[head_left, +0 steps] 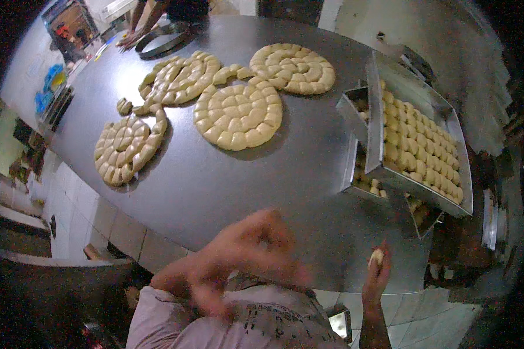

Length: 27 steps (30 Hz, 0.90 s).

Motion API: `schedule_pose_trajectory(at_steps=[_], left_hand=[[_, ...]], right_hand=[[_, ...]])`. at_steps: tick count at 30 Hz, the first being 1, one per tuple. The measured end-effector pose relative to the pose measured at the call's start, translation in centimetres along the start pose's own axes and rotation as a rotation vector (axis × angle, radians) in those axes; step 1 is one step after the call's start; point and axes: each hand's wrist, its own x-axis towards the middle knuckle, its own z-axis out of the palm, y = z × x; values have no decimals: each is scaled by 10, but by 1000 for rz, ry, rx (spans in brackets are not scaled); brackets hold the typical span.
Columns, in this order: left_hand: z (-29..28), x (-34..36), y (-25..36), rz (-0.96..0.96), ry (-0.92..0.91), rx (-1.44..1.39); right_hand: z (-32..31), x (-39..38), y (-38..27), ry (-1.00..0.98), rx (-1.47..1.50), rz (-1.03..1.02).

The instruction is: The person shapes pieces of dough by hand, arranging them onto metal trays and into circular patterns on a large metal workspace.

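Dark print (271, 316) marks your pale shirt (174, 326). Your left hand (247, 249) blurs, its grip impossible to tell; over the smooth grey bench (308, 180)'s near edge, your right hand (376, 279)'s grip pinches a small cream dough ball (377, 257). Farther, stacked silver trays (376, 139) hold rows of dough pieces (425, 152), apart from four flat, segmented dough rounds (237, 117).
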Motion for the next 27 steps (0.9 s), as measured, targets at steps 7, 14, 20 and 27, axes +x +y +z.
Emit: schedule_pose_trajectory(at_steps=[7,14,20,27], left_hand=[[31,1,37,327,-30,-292],[48,1,47,375,170,-316],[52,11,24,566,131,-230],[57,24,-66,28,310,65]], right_hand=[[9,59,47,306,-1165,-107],[-43,12,100,171,-945,-303],[17,51,61,155,-822,-328],[-49,59,64,163,-706,45]])
